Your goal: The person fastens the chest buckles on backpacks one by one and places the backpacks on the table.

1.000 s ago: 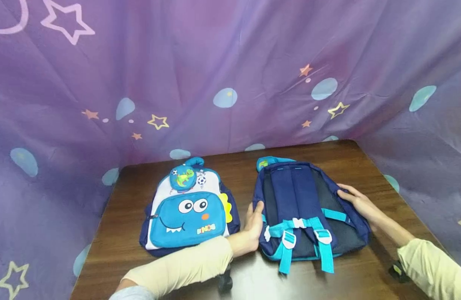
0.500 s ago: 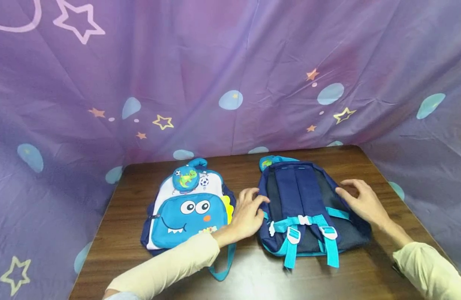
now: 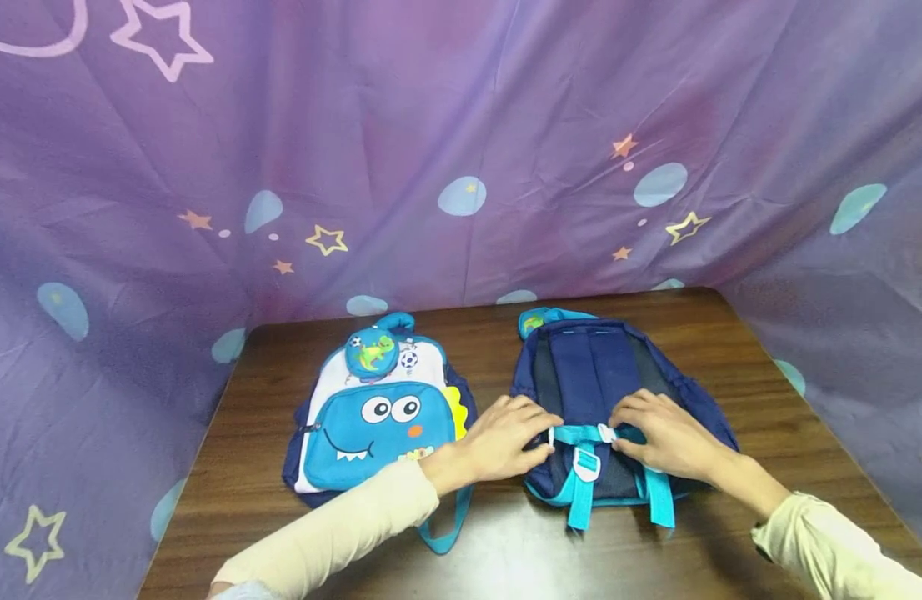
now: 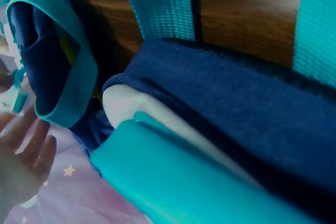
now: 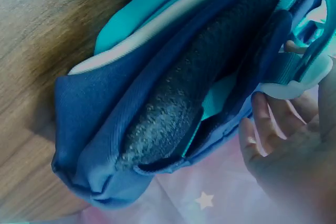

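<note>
Navy backpack [image 3: 599, 367] is laid straps-up on the bench [image 3: 476, 350] beside a dinosaur backpack [image 3: 378, 433], white clip [image 3: 551, 437] pinched by left grip [image 3: 502, 442], white buckle [image 3: 606, 432] by right grip [image 3: 667, 437], teal strap [image 3: 577, 434] work judged unfinished.

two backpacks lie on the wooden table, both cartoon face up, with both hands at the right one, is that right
Not quite: only the left backpack lies cartoon face up; in the head view, the right backpack lies teal straps up. The rest holds: the left hand and right hand are at the right one.
</note>
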Tool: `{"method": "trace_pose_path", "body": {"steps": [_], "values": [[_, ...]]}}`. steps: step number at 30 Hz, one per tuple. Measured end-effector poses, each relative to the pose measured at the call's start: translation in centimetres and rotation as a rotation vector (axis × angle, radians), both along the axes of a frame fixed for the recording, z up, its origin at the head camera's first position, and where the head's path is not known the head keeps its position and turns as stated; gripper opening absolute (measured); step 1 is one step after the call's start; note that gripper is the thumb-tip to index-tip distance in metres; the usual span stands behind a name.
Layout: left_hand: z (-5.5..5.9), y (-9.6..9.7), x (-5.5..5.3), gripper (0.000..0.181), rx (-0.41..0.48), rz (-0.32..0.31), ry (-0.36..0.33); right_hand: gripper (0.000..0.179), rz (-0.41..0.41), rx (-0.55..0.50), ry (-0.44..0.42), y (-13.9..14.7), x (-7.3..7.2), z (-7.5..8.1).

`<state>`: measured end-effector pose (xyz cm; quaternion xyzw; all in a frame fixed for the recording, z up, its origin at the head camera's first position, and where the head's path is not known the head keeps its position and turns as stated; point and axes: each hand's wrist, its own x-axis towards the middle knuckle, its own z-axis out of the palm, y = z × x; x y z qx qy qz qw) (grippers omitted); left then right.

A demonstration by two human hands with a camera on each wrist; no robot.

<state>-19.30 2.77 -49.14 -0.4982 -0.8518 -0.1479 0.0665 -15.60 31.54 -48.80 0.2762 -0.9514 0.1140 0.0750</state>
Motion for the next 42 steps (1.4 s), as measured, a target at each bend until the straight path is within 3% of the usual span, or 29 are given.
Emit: {"method": "trace_pose_path", "body": {"steps": [4,8,11,14,18,20,27,30,34,37,42], "values": [[0.3,0.5,-0.4,0.032,0.184,-0.003,-0.130,0.018,-0.027,-0.035,-0.012,0.2,0.2,0.2],[0.8,1.1,-0.7,0.034,0.259,0.022,-0.205,0.020,-0.023,-0.127,0.005,0.7,0.2,0.9],[1.1,1.9,-0.7,0.038,0.286,0.048,-0.240,0.024,-0.012,-0.186,0.060,1.0,0.1,1.5],[1.5,3.0,-0.7,0.041,0.397,0.058,-0.328,0.027,-0.003,-0.223,0.130,1.2,0.0,2.4],[2.3,4.4,-0.8,0.041,0.553,0.077,-0.416,0.027,0.014,-0.201,0.210,1.5,-0.4,3.8],[2.8,5.0,-1.0,0.042,0.562,0.093,-0.416,0.026,0.019,-0.177,0.229,1.7,-0.5,4.4],[4.3,6.4,-1.6,0.045,0.400,0.126,-0.413,0.027,0.024,-0.133,0.256,2.5,-0.3,5.8],[5.0,6.7,-2.0,0.048,0.246,0.121,-0.326,0.027,0.029,-0.113,0.257,2.7,-0.3,5.9],[6.0,7.2,-2.5,0.053,0.027,0.044,-0.128,0.026,0.052,-0.080,0.272,2.7,-0.4,6.0],[6.4,7.8,-2.7,0.051,-0.045,-0.002,-0.059,0.027,0.083,-0.066,0.287,2.7,-0.5,5.9],[6.6,8.6,-2.7,0.047,-0.091,-0.007,-0.023,0.028,0.092,-0.089,0.311,2.9,-0.4,5.7]]}}
